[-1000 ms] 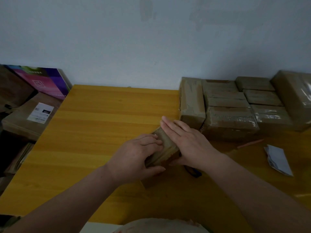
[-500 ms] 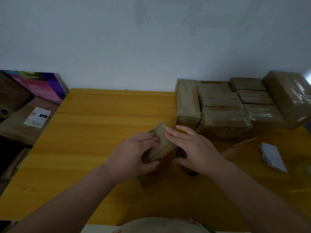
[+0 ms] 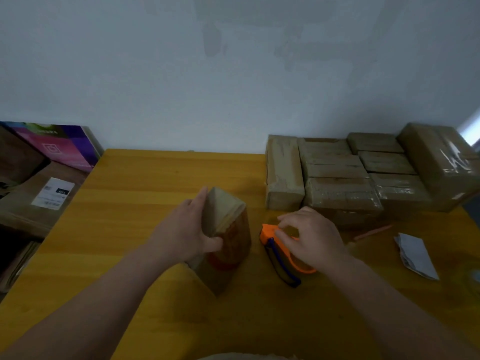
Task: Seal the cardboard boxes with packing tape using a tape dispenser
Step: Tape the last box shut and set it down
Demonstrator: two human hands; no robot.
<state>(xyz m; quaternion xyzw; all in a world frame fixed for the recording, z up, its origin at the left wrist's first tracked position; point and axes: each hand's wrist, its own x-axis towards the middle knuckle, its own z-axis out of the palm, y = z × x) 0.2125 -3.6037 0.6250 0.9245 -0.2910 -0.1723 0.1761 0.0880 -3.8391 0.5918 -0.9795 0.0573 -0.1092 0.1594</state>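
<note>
A small brown cardboard box (image 3: 228,240) stands on end on the yellow wooden table (image 3: 135,219), tilted toward me. My left hand (image 3: 187,229) grips its left side, thumb across the front face. To its right lies an orange tape dispenser (image 3: 281,253) with a blue edge. My right hand (image 3: 309,237) rests over the dispenser, fingertips touching its orange front end, fingers curled loosely. Whether the hand has closed around the dispenser is unclear.
Several taped cardboard boxes (image 3: 337,175) are stacked at the table's back right against the wall. A folded white paper (image 3: 415,255) and a thin orange pen (image 3: 372,232) lie at the right. Left of the table sit a purple-pink box (image 3: 59,146) and labelled cartons (image 3: 39,201).
My right hand has left the top of the small box and moved right onto the tape dispenser. My left hand has stood the box up on end.
</note>
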